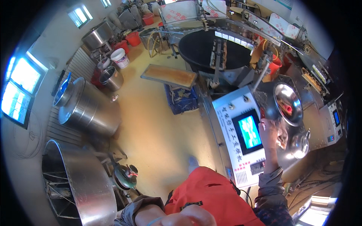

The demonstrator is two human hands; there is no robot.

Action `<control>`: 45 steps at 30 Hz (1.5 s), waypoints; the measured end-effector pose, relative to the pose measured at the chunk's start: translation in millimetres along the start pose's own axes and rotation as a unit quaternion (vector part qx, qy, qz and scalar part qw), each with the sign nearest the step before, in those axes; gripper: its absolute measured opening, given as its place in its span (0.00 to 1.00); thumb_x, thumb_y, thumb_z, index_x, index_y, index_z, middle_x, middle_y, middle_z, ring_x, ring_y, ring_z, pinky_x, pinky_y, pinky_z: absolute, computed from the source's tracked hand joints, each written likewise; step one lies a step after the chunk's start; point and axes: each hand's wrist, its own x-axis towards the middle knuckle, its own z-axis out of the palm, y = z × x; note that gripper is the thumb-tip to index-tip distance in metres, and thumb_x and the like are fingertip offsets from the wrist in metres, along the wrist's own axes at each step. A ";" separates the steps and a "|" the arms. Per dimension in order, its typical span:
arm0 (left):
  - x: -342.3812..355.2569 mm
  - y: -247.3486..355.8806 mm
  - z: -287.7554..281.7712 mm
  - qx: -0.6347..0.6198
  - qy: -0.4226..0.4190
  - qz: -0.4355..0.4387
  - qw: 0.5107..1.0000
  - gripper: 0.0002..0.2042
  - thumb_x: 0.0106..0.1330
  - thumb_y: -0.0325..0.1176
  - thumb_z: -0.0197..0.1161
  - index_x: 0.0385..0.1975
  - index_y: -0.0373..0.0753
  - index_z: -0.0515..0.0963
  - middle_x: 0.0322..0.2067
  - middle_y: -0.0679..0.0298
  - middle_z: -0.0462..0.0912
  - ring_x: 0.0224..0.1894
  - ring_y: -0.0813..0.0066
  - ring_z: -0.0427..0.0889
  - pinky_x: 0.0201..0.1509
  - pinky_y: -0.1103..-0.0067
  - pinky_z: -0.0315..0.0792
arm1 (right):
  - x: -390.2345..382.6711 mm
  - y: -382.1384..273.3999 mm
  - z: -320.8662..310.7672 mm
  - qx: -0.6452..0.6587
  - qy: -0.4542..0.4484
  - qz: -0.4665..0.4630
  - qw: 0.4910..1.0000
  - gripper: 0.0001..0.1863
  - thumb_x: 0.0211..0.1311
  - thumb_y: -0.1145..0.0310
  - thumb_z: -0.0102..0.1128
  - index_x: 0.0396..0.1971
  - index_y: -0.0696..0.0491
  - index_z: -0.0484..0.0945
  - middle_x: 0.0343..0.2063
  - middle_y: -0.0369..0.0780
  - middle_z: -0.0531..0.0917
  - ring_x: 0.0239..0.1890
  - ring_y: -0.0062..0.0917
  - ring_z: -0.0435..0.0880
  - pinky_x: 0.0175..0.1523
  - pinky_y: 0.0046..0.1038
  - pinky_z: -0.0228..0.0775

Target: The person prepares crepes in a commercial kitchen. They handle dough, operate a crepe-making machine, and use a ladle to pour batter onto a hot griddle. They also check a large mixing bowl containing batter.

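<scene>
- The large black round cooking pan [200,49] of the machine lies well beyond the right hand's grip, further along the same machine body; a dark stirring arm hangs into it, probably so the contents can be turned without a person reaching in.
- The big lidded stainless steel drum [88,109] lies on its side on the yellow floor [158,128], well apart from both hands and off to the person's left, its long axis running from near-left to far-right.
- The white slanted control panel [235,139] with a bright green screen [249,132] sits just left of the right grip. Its long axis runs away from the person, and its face tilts up, which seems meant for reading while standing.
- The shiny round steel bowl [289,103] stands just beyond the right grip on the grey metal worktop [313,124], its open mouth tilted toward the person, with something red inside.
- The right hand [269,133] reaches forward with fingers pointing away from the body, resting against the panel's right edge beside the screen. Its grip looks loosely curled; whether it holds anything cannot be told.
- The left hand [192,216] sits low by the orange apron [211,196], close to the body. It is blurred, so how far its grip is open cannot be told.
</scene>
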 end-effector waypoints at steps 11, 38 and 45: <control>112.6 -88.3 -107.3 -0.116 -0.137 -0.110 0.978 0.10 0.63 0.37 0.59 0.29 0.36 0.77 0.33 0.61 0.74 0.36 0.67 0.73 0.53 0.67 0.65 | 62.9 11.3 73.8 -0.186 -0.087 0.196 0.959 0.33 0.52 0.55 0.62 0.57 0.52 0.65 0.48 0.48 0.72 0.53 0.42 0.71 0.55 0.40 0.65; 58.4 -289.3 -540.5 -0.050 0.256 -0.539 0.801 0.06 0.70 0.34 0.51 0.39 0.39 0.72 0.33 0.67 0.73 0.36 0.77 0.72 0.45 0.75 0.72 | 110.6 -213.2 98.8 0.130 0.051 0.257 0.956 0.16 0.59 0.69 0.57 0.46 0.57 0.73 0.36 0.45 0.77 0.38 0.32 0.76 0.44 0.30 0.68; 91.7 -312.4 -558.1 0.037 0.272 -0.493 0.826 0.11 0.61 0.20 0.60 0.42 0.34 0.70 0.32 0.65 0.72 0.36 0.78 0.73 0.37 0.80 0.75 | 188.7 -190.7 122.8 0.170 -0.009 0.235 0.957 0.15 0.61 0.72 0.53 0.48 0.56 0.71 0.31 0.38 0.76 0.28 0.19 0.75 0.31 0.21 0.68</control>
